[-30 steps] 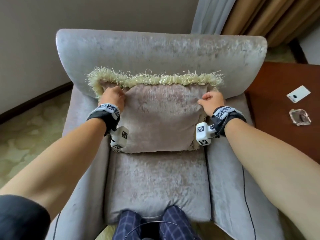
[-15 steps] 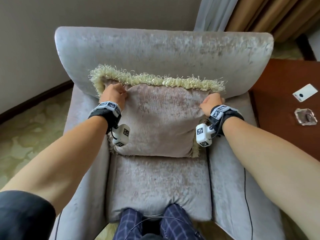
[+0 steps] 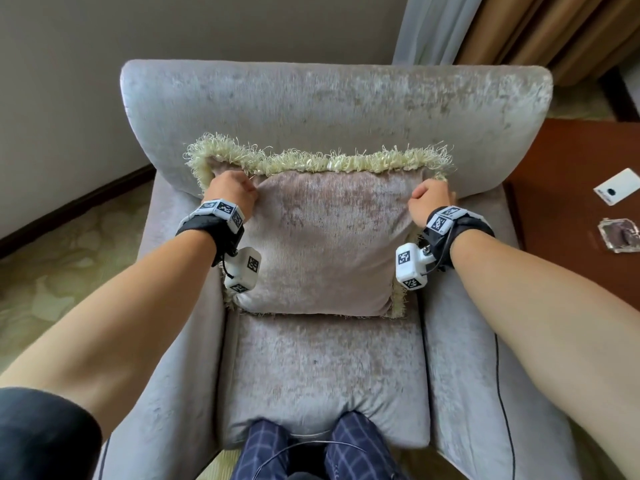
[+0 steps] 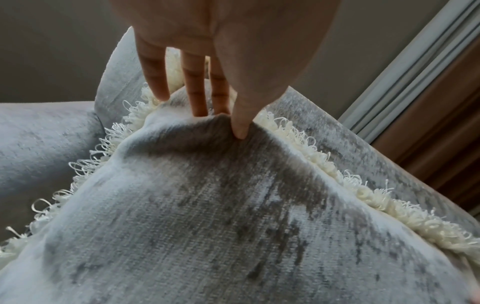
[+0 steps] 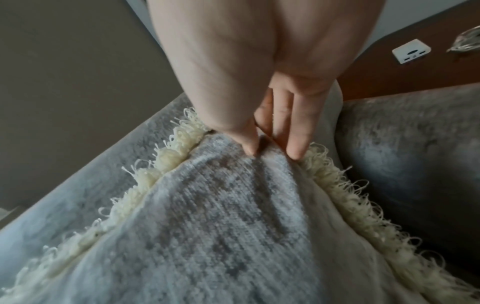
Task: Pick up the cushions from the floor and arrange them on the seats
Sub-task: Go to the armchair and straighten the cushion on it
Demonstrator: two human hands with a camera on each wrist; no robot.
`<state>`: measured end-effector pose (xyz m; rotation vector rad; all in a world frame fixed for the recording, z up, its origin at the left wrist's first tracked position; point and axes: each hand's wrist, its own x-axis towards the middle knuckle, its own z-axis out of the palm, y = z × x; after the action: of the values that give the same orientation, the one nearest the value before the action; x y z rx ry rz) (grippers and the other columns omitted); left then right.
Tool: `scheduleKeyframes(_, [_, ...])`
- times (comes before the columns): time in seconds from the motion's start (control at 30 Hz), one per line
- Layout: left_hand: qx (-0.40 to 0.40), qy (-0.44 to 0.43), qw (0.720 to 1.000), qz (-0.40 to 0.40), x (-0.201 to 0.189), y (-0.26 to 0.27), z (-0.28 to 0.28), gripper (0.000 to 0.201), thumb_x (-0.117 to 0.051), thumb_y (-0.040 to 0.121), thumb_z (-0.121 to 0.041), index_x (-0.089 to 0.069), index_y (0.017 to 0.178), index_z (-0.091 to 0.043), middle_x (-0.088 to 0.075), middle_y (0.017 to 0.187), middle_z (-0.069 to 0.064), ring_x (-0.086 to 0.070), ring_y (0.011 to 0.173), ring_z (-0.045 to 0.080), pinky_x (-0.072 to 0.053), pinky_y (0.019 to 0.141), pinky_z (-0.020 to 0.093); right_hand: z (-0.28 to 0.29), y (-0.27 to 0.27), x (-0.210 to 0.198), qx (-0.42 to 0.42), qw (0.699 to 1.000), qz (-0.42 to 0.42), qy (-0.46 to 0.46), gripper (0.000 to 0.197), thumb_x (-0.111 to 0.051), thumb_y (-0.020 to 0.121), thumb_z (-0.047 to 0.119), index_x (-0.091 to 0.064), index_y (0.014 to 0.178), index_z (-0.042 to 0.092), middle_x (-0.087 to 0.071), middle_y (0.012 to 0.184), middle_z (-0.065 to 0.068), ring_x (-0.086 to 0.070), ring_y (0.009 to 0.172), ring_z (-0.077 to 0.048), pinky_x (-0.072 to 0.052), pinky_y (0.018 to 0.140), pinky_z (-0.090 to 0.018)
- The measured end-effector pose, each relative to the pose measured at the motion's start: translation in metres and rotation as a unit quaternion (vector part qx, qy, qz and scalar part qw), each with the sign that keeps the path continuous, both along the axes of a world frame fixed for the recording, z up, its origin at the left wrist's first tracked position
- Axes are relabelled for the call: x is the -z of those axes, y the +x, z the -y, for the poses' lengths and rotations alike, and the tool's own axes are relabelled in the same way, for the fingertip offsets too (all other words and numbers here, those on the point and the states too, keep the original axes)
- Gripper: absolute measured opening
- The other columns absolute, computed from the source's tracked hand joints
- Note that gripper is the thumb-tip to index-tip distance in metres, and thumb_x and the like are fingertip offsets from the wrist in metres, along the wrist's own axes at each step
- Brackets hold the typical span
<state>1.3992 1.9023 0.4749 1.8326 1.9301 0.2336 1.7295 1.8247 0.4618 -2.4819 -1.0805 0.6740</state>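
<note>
A square grey-pink velvet cushion [image 3: 322, 240] with a cream fringe stands on the seat of a grey armchair [image 3: 322, 109], leaning against its backrest. My left hand [image 3: 230, 190] pinches the cushion's upper left corner; in the left wrist view the thumb and fingers [image 4: 197, 90] press into the fabric of the cushion [image 4: 207, 216] at the fringe. My right hand [image 3: 431, 199] pinches the upper right corner; the right wrist view shows its fingers [image 5: 298, 131] bunching the edge of the cushion [image 5: 221, 226].
A dark wooden side table [image 3: 588, 258] stands right of the armchair with a white card [image 3: 618, 186] and a glass ashtray [image 3: 620, 234] on it. Curtains [image 3: 485, 26] hang behind. Patterned carpet [image 3: 62, 271] lies to the left. My knees [image 3: 311, 448] touch the seat's front.
The cushion has settled lower onto the seat, its bottom edge now resting on the seat cushion. Both hands stayed on the top corners and my head moved a little closer.
</note>
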Motion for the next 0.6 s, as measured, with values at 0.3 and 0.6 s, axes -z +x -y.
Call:
scheduleKeyframes(0.3, [-0.002,-0.025,1.000,-0.011,-0.020,0.017,0.011,0.050,-0.060,0.077,-0.048,-0.061,0.118,-0.020,-0.058,0.117,0.011,-0.060,0.101,0.033,-0.052,0.091,0.048,0.003,-0.022,-0.033,-0.074,0.991,-0.080,-0.077,0.020,-0.070,0.087,0.023,-0.065,0.084,0.004,-0.061,0.070,-0.010,-0.057,0.059,-0.024,-0.055,0.070,-0.036])
scheduleKeyframes(0.6, [-0.016,-0.037,0.988,0.149,-0.085,0.051,0.057,0.049,-0.066,0.085,-0.030,-0.052,0.131,-0.017,-0.061,0.094,-0.001,-0.065,0.080,0.019,-0.058,0.076,0.035,0.049,-0.030,-0.089,-0.060,0.986,-0.157,0.004,0.031,-0.069,0.087,0.021,-0.069,0.102,-0.006,-0.060,0.081,-0.010,-0.058,0.081,-0.025,-0.056,0.088,-0.048])
